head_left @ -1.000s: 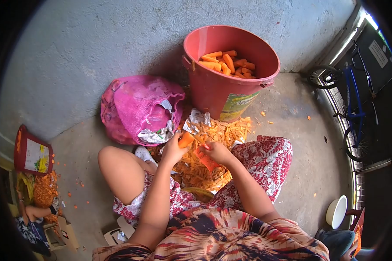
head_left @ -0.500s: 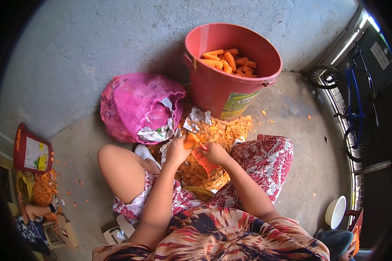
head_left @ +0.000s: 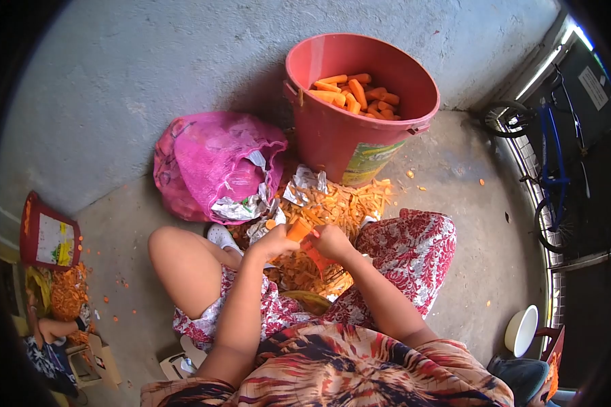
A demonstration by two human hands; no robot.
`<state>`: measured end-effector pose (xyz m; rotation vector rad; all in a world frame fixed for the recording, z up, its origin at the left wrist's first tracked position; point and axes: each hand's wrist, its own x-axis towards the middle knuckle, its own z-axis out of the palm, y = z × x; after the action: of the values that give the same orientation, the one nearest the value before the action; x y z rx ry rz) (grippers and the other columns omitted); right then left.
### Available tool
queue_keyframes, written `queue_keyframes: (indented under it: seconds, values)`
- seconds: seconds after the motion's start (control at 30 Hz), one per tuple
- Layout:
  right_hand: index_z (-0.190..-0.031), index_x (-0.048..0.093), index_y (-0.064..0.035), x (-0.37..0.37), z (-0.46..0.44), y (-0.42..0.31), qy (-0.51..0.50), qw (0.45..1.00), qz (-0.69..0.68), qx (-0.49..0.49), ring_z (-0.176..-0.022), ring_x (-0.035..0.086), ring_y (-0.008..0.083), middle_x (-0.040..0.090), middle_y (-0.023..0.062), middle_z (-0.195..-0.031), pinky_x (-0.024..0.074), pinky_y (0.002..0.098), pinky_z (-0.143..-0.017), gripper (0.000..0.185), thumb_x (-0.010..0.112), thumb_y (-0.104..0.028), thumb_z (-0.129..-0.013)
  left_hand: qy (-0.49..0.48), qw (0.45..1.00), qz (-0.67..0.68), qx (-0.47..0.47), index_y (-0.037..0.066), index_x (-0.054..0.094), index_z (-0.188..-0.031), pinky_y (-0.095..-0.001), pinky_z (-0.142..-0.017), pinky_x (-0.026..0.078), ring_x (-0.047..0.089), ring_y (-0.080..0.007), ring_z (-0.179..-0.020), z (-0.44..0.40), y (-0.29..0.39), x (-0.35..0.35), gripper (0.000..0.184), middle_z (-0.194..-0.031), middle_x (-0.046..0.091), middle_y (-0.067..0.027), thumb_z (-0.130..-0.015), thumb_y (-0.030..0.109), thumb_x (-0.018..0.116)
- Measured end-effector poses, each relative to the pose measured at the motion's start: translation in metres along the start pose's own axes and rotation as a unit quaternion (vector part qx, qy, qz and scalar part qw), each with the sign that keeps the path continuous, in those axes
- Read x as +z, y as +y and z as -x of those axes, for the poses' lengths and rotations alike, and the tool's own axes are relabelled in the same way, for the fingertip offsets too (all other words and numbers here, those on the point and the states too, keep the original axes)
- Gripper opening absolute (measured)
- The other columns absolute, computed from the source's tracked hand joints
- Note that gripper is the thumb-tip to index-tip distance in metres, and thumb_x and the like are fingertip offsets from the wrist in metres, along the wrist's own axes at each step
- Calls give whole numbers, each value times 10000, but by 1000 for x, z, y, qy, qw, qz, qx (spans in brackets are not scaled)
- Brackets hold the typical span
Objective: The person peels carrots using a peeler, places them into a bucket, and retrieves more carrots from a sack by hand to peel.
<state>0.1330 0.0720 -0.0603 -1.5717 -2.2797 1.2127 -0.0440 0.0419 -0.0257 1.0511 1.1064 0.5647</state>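
My left hand (head_left: 275,243) is closed around a carrot (head_left: 299,229), its thick end sticking out toward my other hand. In my right hand (head_left: 332,242) is a red peeler (head_left: 314,255), held against or very near the carrot; fingers hide the exact contact. Below both hands spreads a heap of orange carrot peels (head_left: 360,203) between my crossed legs. Just beyond the heap stands a big red bucket (head_left: 319,139) with several peeled carrots (head_left: 358,95) inside. Left of it a pink mesh bag (head_left: 210,152) slumps, with crumpled paper at its mouth.
A smaller red bucket (head_left: 51,237) and more peels (head_left: 68,295) lie far left, beside another person's arm (head_left: 60,329). An open cardboard box (head_left: 102,363) is nearby. To the right are a white basin (head_left: 521,331) and a blue bicycle (head_left: 555,173) by the gate.
Both hands have shifted slightly downward and closer together, and the carrot's thick end now sits nearer the right hand. The peeler is now seen at a different tilt.
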Motion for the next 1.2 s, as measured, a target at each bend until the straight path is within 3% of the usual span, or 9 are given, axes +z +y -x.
queue_keyframes:
  seconds: [0.13, 0.2, 0.37, 0.53, 0.63, 0.73, 0.9, 1.03, 1.2]
  values:
    - [-811, 602, -28, 13, -9, 18, -53, 990, 111, 75, -761, 583, 301, 597, 176, -787, 455, 378, -669, 287, 481, -281, -749, -271, 953, 130, 23, 30, 465, -692, -210, -369, 279, 400, -78, -408, 9, 19, 14, 176, -499, 424, 4, -608, 68, 614]
    - [-817, 607, -27, 30, -15, 30, -94, 983, 144, 67, -778, 586, 291, 602, 167, -814, 458, 376, -675, 286, 482, -274, -744, -184, 975, 118, 25, 48, 466, -707, -194, -382, 288, 389, -49, -398, 10, 25, 14, 188, -517, 434, 7, -651, 121, 630]
    - [-858, 615, -38, 38, -8, 25, -315, 931, 183, -21, -851, 569, 281, 597, 140, -909, 449, 365, -714, 293, 465, -270, -758, -21, 961, -259, 99, 6, 528, -847, -307, -566, 437, 560, -191, -631, -8, 31, 11, 355, -693, 572, -106, -622, 234, 680]
    - [-877, 618, -50, 65, -27, 39, -360, 891, 266, -69, -878, 554, 291, 586, 146, -939, 432, 378, -741, 302, 439, -273, -780, -140, 746, -644, 93, 66, 553, -914, -368, -668, 453, 570, -285, -777, -48, 144, 21, 409, -826, 592, -138, -575, 247, 692]
    - [-871, 618, -62, 63, -29, 33, -317, 916, 236, -68, -832, 564, 296, 594, 146, -890, 438, 379, -716, 282, 437, -257, -777, 174, 701, -594, 353, 61, 524, -931, -392, -666, 453, 563, -304, -764, -63, 234, 26, 375, -819, 579, -139, -645, 276, 634]
    - [-872, 612, -90, 34, -22, 6, -290, 929, 222, -53, -763, 584, 272, 609, 119, -817, 452, 363, -668, 256, 422, -229, -773, 397, 626, -551, 384, 47, 395, -1119, -433, -769, 408, 501, -283, -930, -73, 285, 18, 523, -973, 527, -107, -716, 316, 591]
    - [-834, 621, -117, -25, -14, -25, -289, 945, 137, -64, -774, 585, 259, 616, 92, -821, 451, 347, -676, 217, 446, -233, -778, 220, 753, -518, 341, 10, 514, -962, -367, -745, 423, 532, -282, -873, -67, 235, -37, 326, -916, 550, -164, -751, 255, 557]
    - [-863, 614, -174, -110, -9, -66, -235, 958, 165, 4, -762, 591, 166, 622, -5, -768, 453, 313, -667, 199, 472, -179, -724, -86, 839, -534, 55, 52, 552, -906, -342, -706, 429, 561, -233, -781, -77, 119, -114, 266, -850, 587, -116, -798, 286, 486]
    - [-879, 619, -147, -147, -59, -42, -160, 975, 151, -32, -741, 600, 189, 629, 17, -783, 462, 311, -666, 223, 449, -167, -735, -8, 838, -545, -18, 58, 600, -868, -358, -696, 432, 575, -262, -767, -95, 1, -200, 231, -845, 598, -160, -735, 190, 465]
